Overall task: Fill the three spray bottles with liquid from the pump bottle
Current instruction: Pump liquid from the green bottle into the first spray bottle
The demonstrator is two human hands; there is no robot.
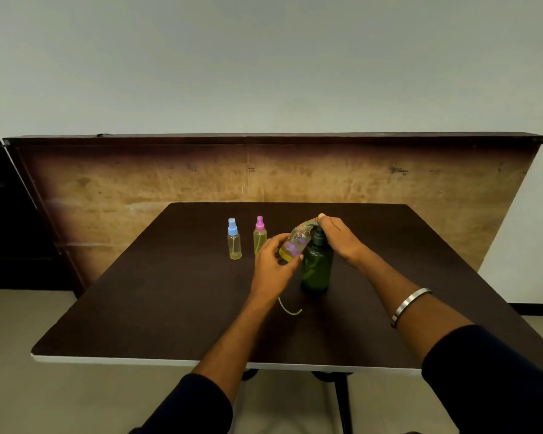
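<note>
A green pump bottle point(316, 267) stands upright on the dark table point(157, 296). My right hand point(337, 236) rests on top of its pump head, fingers over the spout. My left hand point(273, 266) holds a clear spray bottle point(294, 244) tilted, its open neck up against the pump spout; yellow liquid sits in its lower end and something purple shows through it. Two capped spray bottles stand to the left: one with a blue cap point(234, 244), one with a pink cap point(259, 234), both holding yellowish liquid.
A thin yellowish dip tube point(288, 308) lies on the table just in front of the pump bottle, near my left wrist. A wooden board point(138, 183) leans against the wall behind the table. A metal bangle point(409, 305) circles my right forearm.
</note>
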